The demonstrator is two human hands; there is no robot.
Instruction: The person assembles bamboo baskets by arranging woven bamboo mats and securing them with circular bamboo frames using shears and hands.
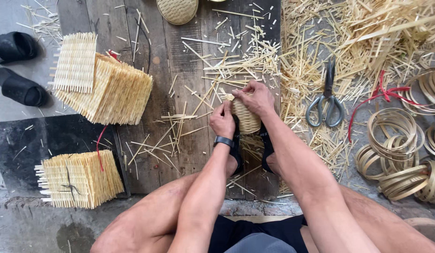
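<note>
— Pressing a small woven basket (247, 117) between both feet on the plank floor (180, 56), left hand (222, 121) pinching its near side, right hand (258, 97) clamped over the rim.

— Doing it well?

— Probably keeping the feet tight, bending the rim evenly, working round bit by bit. Both grips closed on the basket.

— Nearby?

— Scissors (326, 98) lying among the bamboo strips (302, 61) to the right, bamboo rings (395, 136) beyond, stacks of woven mats (105, 89) left.
</note>
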